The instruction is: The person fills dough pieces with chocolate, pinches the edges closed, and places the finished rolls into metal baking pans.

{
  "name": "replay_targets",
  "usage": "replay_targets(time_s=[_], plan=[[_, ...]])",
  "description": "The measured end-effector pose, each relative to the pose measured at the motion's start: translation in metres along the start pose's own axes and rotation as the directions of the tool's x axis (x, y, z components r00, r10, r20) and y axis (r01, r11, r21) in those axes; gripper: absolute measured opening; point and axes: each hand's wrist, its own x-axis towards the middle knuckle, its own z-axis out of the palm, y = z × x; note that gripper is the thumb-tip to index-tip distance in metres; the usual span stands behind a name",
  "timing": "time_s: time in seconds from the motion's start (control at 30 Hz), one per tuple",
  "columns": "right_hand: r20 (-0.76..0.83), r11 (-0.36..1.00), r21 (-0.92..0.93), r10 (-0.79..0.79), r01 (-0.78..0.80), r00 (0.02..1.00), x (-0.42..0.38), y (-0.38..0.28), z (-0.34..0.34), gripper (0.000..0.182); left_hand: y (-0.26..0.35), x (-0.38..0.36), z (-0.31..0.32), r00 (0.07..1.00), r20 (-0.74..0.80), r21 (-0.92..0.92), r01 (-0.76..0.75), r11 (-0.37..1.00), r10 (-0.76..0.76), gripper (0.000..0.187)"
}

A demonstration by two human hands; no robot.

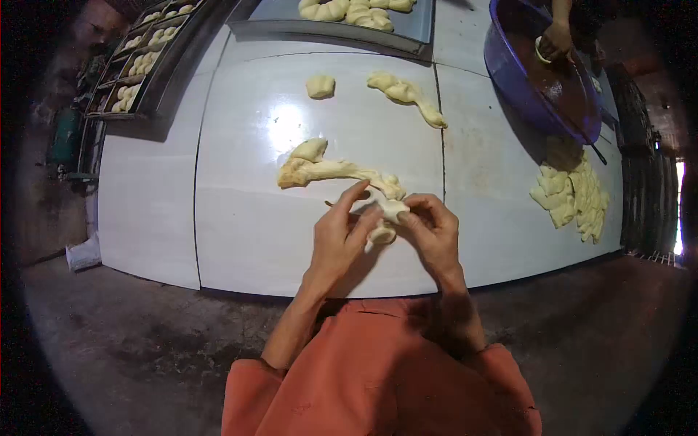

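Close to the near edge of the white table, a piece of dough is stretched between my two hands. My left hand pinches its left side with thumb and forefinger. The right hand grips the other side, thumb on top. A small curled end of dough hangs below the fingers. Just beyond my fingertips lies a long uneven strip of dough, thicker and folded at its left end. Farther off are a small dough lump and a twisted dough length.
A metal tray with shaped dough stands at the table's far side. At the upper right, another person's hand reaches into a purple basin of brown liquid. A dough heap lies below it. Dough-filled racks stand left.
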Motion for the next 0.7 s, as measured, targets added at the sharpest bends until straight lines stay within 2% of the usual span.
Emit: replay_targets(time_s=[0.03,0.07,0.1,0.2,0.23,0.27,0.3,0.33,0.37,0.47,0.53,0.6,0.63,0.7], plan=[[-0.046,0.963,0.226,0.160,-0.146,0.986,0.000,-0.001,0.000,0.024,0.000,-0.008,-0.002,0.965,0.009,0.293,-0.253,0.922,0.262,0.056],[-0.051,0.855,0.445,0.320,-0.266,0.946,0.001,-0.001,0.000,0.022,0.000,-0.017,-0.002,0.865,0.090,0.548,-0.457,0.701,0.494,0.063],[-0.046,0.856,0.433,0.335,-0.284,0.941,0.002,0.006,-0.002,0.021,-0.001,-0.025,-0.002,0.910,0.142,0.555,-0.399,0.730,0.389,0.075],[0.046,0.832,0.433,0.363,-0.346,0.931,0.004,0.010,0.004,0.021,-0.021,-0.023,0.002,0.911,0.131,0.637,-0.379,0.671,0.391,0.077],[0.088,0.905,0.249,0.334,-0.345,0.938,0.005,0.016,0.006,0.022,-0.023,-0.021,0.003,0.909,0.103,0.619,-0.377,0.689,0.405,0.078],[0.086,0.906,0.248,0.333,-0.344,0.939,0.005,0.016,0.006,0.022,-0.024,-0.019,0.004,0.908,0.104,0.618,-0.379,0.689,0.406,0.078],[0.094,0.972,-0.013,0.234,-0.234,0.968,0.010,0.005,0.008,0.023,-0.022,-0.016,0.005,0.910,0.085,0.593,-0.374,0.713,0.407,0.078],[0.132,0.958,-0.270,0.136,-0.097,0.982,0.014,-0.001,0.008,0.024,-0.019,-0.014,0.006,0.911,0.062,0.569,-0.368,0.736,0.408,0.078],[0.142,0.964,-0.215,0.189,-0.156,0.972,0.013,0.002,0.008,0.025,-0.014,-0.016,0.005,0.945,0.086,0.536,-0.312,0.784,0.317,0.080],[0.162,0.982,-0.133,0.157,-0.136,0.974,0.003,-0.013,0.010,0.025,-0.014,-0.025,-0.001,0.935,0.072,0.532,-0.330,0.780,0.346,0.085],[0.207,0.956,-0.178,0.267,-0.232,0.941,-0.006,-0.014,0.014,0.024,-0.016,-0.031,-0.006,0.961,0.092,0.628,-0.258,0.734,0.260,0.087],[0.116,0.961,-0.257,0.132,-0.099,0.984,-0.005,-0.007,0.018,0.025,-0.021,-0.031,-0.008,0.976,0.074,0.598,-0.208,0.774,0.205,0.089],[0.119,0.963,-0.256,0.124,-0.091,0.985,-0.002,-0.010,0.018,0.025,-0.018,-0.030,-0.010,0.975,0.070,0.600,-0.210,0.772,0.212,0.089],[-0.166,0.875,-0.401,0.224,-0.273,0.960,0.004,-0.021,0.018,0.030,-0.008,-0.032,-0.016,0.984,0.065,0.576,-0.173,0.799,0.167,0.086]])
